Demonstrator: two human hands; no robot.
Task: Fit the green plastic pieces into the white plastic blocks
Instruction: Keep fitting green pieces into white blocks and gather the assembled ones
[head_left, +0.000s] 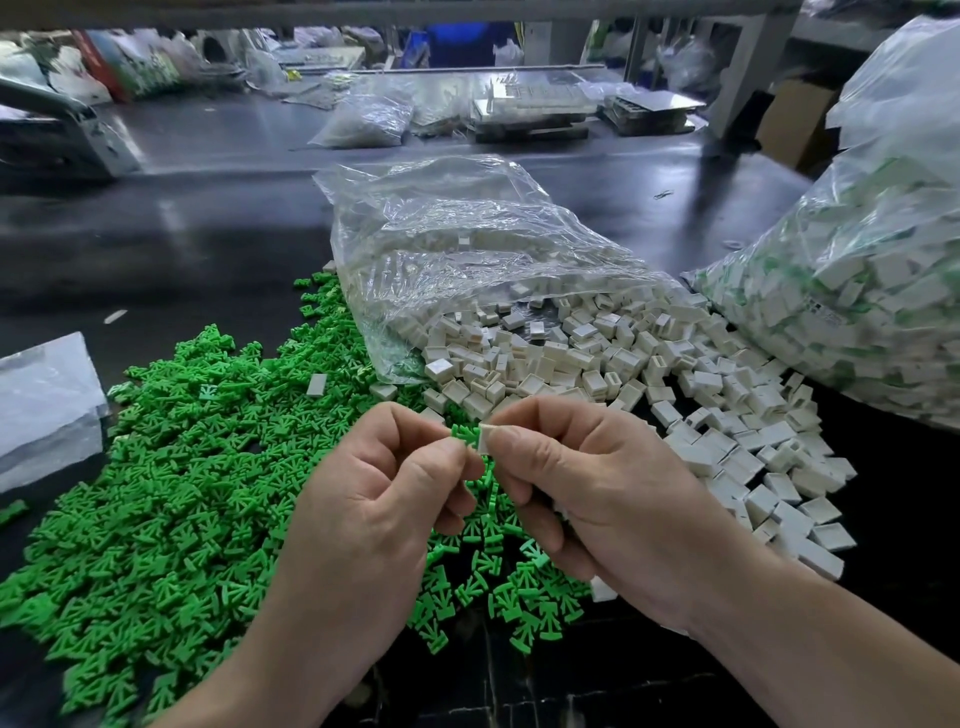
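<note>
My left hand (384, 499) pinches a small green plastic piece (463, 434) between thumb and forefinger. My right hand (587, 483) pinches a white plastic block (486, 435) right against it; the two parts touch at the fingertips. Whether the green piece sits inside the block cannot be told. A large heap of loose green pieces (171, 467) covers the dark table on the left and under my hands. Loose white blocks (623, 374) spill from an open clear bag (457, 249) to the right.
A big clear bag of white blocks with green inside (872, 291) stands at the right. A folded plastic bag (47, 400) lies at the left edge. Further bags, trays and boxes line the back of the dark table (218, 244).
</note>
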